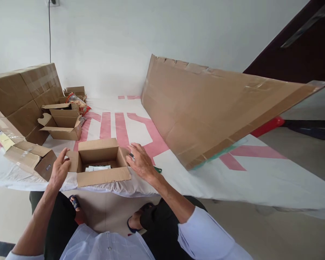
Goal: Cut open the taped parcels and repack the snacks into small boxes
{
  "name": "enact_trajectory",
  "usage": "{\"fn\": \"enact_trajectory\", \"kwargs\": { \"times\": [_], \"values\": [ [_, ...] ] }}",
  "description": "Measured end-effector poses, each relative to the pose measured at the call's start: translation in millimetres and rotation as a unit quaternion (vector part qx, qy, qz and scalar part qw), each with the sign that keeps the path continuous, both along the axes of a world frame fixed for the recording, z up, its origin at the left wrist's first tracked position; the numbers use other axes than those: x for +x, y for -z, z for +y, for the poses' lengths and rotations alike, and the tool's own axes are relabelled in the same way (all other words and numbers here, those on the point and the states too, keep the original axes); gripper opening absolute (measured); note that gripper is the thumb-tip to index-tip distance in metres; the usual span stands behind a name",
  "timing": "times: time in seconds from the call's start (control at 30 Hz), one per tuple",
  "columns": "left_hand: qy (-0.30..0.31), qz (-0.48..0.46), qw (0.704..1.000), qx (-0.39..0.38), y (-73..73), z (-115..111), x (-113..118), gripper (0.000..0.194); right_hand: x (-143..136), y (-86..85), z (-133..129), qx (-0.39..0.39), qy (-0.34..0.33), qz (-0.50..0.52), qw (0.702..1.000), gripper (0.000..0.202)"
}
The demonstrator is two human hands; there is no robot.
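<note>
An open cardboard box (104, 178) stands in front of me near the table's front edge, its flaps folded outward. Inside lie white packets (98, 168); their print is too small to read. My left hand (60, 169) is at the box's left flap, fingers bent and apart. At the right side of the box is my right hand (141, 161), its fingers spread and curved by the right wall. Whether either hand presses on the cardboard I cannot tell. Partly hidden behind my right hand is a green looped item (158, 169).
Left of the box lies a closed carton (29, 157). Behind it are open small boxes (66, 134), a red-printed bag (81, 104) and stacked cartons (24, 97). A large cardboard sheet (206, 108) leans at right on the table's white-and-pink cover (260, 177).
</note>
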State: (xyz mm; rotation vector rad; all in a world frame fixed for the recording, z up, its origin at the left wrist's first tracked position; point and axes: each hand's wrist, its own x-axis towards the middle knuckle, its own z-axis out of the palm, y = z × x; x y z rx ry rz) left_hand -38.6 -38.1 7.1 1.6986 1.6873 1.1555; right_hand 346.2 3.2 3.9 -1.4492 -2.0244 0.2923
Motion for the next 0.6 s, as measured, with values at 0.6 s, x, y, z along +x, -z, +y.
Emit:
{"fn": "enact_trajectory", "kwargs": {
  "times": [0.6],
  "values": [
    [0.053, 0.341, 0.938, -0.004, -21.1, -31, 43, 0.087, -89, -50.1, 29, -0.22, -0.233, -0.331, 0.888, 0.009]
  ]
}}
